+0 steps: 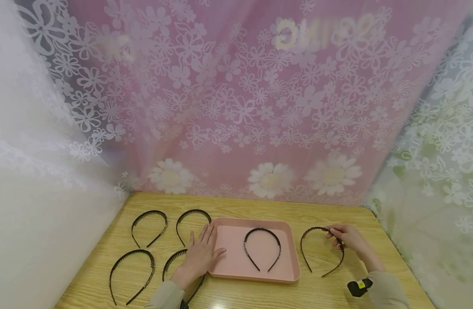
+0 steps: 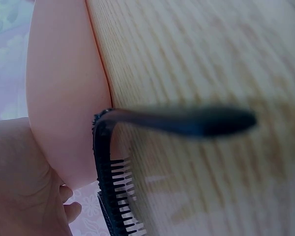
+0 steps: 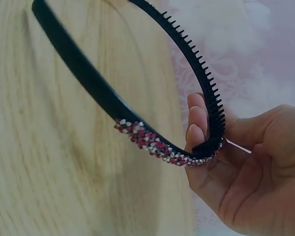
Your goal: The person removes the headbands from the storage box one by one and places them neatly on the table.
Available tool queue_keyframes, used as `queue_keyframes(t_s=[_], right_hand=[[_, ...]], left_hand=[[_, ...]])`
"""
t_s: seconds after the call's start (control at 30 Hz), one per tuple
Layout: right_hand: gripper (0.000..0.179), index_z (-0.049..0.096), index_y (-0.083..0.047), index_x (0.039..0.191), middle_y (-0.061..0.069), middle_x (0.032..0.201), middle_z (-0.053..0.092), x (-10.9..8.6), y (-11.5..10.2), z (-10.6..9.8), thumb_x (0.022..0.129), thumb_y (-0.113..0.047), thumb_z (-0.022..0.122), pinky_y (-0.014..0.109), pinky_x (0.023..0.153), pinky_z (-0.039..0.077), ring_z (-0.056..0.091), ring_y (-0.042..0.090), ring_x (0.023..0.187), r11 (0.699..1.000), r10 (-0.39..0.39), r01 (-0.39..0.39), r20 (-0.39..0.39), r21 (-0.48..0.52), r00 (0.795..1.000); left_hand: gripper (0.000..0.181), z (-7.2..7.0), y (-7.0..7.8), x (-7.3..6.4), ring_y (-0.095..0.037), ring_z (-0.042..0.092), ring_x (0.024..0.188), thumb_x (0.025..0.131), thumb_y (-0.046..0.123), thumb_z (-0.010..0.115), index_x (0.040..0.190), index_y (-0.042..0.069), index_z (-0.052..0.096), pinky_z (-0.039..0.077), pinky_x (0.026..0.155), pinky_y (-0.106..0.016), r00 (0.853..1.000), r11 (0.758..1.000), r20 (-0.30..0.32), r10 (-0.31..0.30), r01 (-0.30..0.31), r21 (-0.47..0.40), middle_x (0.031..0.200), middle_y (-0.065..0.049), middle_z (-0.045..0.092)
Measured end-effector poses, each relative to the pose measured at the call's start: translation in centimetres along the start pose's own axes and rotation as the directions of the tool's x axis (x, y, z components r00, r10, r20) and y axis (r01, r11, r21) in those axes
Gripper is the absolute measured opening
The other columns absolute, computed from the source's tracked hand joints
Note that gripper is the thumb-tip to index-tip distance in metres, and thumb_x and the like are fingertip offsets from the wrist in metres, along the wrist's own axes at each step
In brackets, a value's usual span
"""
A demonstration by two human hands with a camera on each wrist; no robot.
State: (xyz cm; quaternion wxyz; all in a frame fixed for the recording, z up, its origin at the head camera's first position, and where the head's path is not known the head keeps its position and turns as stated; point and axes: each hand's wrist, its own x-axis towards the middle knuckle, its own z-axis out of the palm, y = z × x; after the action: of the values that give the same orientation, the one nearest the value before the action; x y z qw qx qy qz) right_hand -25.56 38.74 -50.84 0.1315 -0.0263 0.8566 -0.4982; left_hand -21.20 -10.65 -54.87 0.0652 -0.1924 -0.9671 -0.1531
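Note:
My right hand pinches a black toothed headband by its side, right of the pink tray. In the right wrist view, pink and clear stones run along the held headband, and the thumb and fingers close around it. My left hand, fingers straight, touches the tray's left side. Inside the tray, toward its right, lies another black headband. Under the left wrist is a further headband, partly hidden by the hand and sleeve; a headband's teeth show close up in the left wrist view.
Left of the tray, more black headbands lie on the wooden table: two at the back, one beside another, and one at the front left. Flowered curtains hang behind and at the sides.

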Motion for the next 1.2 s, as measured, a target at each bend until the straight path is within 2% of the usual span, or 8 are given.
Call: queue_keyframes(t_s=[0.3, 0.4, 0.57, 0.73, 0.83, 1.0, 1.1, 1.2], right_hand=[[0.044, 0.048, 0.016, 0.140, 0.020, 0.107, 0.068, 0.6, 0.8, 0.6, 0.111, -0.017, 0.042, 0.032, 0.057, 0.053, 0.061, 0.019, 0.069, 1.000, 0.003, -0.003, 0.041, -0.002, 0.999], [0.048, 0.047, 0.016, 0.141, 0.018, 0.102, 0.068, 0.7, 1.0, 0.8, 0.110, -0.021, 0.045, 0.033, 0.056, 0.051, 0.057, 0.018, 0.066, 1.000, 0.013, -0.013, 0.041, -0.006, 0.999], [0.045, 0.051, 0.013, 0.139, 0.015, 0.087, 0.066, 0.6, 1.0, 1.2, 0.106, -0.017, 0.054, 0.034, 0.060, 0.046, 0.054, 0.021, 0.066, 0.992, -0.007, 0.004, -0.018, -0.126, 1.000], [0.040, 0.059, 0.010, 0.134, 0.014, 0.090, 0.071, 0.6, 0.9, 1.4, 0.102, -0.013, 0.061, 0.035, 0.066, 0.049, 0.061, 0.022, 0.073, 0.964, -0.031, 0.008, -0.081, -0.267, 0.996], [0.037, 0.064, 0.007, 0.130, 0.016, 0.102, 0.073, 0.6, 0.9, 1.4, 0.100, -0.014, 0.064, 0.036, 0.068, 0.051, 0.066, 0.022, 0.081, 0.937, -0.058, 0.018, -0.105, -0.348, 0.993], [0.031, 0.070, 0.003, 0.123, 0.024, 0.113, 0.070, 0.6, 0.9, 1.6, 0.097, -0.014, 0.069, 0.040, 0.068, 0.055, 0.068, 0.032, 0.090, 0.898, -0.120, 0.052, -0.129, -0.437, 0.984], [0.028, 0.071, 0.002, 0.120, 0.025, 0.114, 0.070, 0.5, 0.7, 1.7, 0.096, -0.013, 0.070, 0.045, 0.070, 0.056, 0.068, 0.037, 0.094, 0.883, -0.141, 0.064, -0.132, -0.466, 0.981], [0.027, 0.072, 0.002, 0.118, 0.022, 0.107, 0.071, 0.5, 0.5, 1.7, 0.095, -0.013, 0.070, 0.047, 0.071, 0.055, 0.067, 0.036, 0.091, 0.869, -0.141, 0.055, -0.140, -0.492, 0.980]], left_hand=[[0.077, -0.1, 0.1, -0.1, -0.041, 0.027, 0.150, 0.103, 0.046, 0.054, 0.157, -0.004, 0.030, 0.018, 0.114, -0.074, 1.000, 1.000, 0.000, 0.001, -0.001, 0.006, 0.164, -0.021, 0.025], [0.077, -0.2, 0.1, -0.1, -0.042, 0.028, 0.149, 0.103, 0.046, 0.055, 0.156, -0.005, 0.031, 0.019, 0.113, -0.075, 1.000, 1.000, -0.003, 0.005, -0.005, 0.011, 0.164, -0.021, 0.027], [0.077, -0.1, 0.0, 0.0, -0.040, 0.028, 0.150, 0.103, 0.046, 0.053, 0.157, -0.004, 0.030, 0.019, 0.113, -0.074, 1.000, 1.000, 0.008, 0.003, -0.003, 0.018, 0.164, -0.021, 0.026], [0.077, -0.2, 0.1, -0.1, -0.040, 0.028, 0.150, 0.103, 0.045, 0.054, 0.157, -0.004, 0.030, 0.019, 0.113, -0.074, 1.000, 1.000, 0.014, -0.001, 0.001, 0.010, 0.164, -0.020, 0.026], [0.077, -0.1, 0.1, 0.0, -0.040, 0.028, 0.150, 0.103, 0.045, 0.054, 0.157, -0.004, 0.030, 0.019, 0.113, -0.074, 1.000, 1.000, 0.016, -0.004, 0.004, 0.008, 0.164, -0.020, 0.026], [0.077, -0.1, 0.1, 0.0, -0.040, 0.027, 0.150, 0.103, 0.045, 0.054, 0.157, -0.004, 0.030, 0.018, 0.113, -0.074, 1.000, 1.000, 0.014, -0.005, 0.005, 0.006, 0.164, -0.020, 0.026], [0.077, -0.1, 0.1, 0.0, -0.040, 0.027, 0.150, 0.103, 0.045, 0.054, 0.157, -0.004, 0.030, 0.018, 0.113, -0.074, 1.000, 1.000, 0.015, -0.004, 0.004, 0.005, 0.164, -0.020, 0.025], [0.078, -0.1, 0.0, 0.0, -0.040, 0.027, 0.150, 0.103, 0.046, 0.054, 0.157, -0.004, 0.029, 0.018, 0.114, -0.074, 1.000, 1.000, 0.014, -0.004, 0.004, 0.007, 0.165, -0.020, 0.025]])
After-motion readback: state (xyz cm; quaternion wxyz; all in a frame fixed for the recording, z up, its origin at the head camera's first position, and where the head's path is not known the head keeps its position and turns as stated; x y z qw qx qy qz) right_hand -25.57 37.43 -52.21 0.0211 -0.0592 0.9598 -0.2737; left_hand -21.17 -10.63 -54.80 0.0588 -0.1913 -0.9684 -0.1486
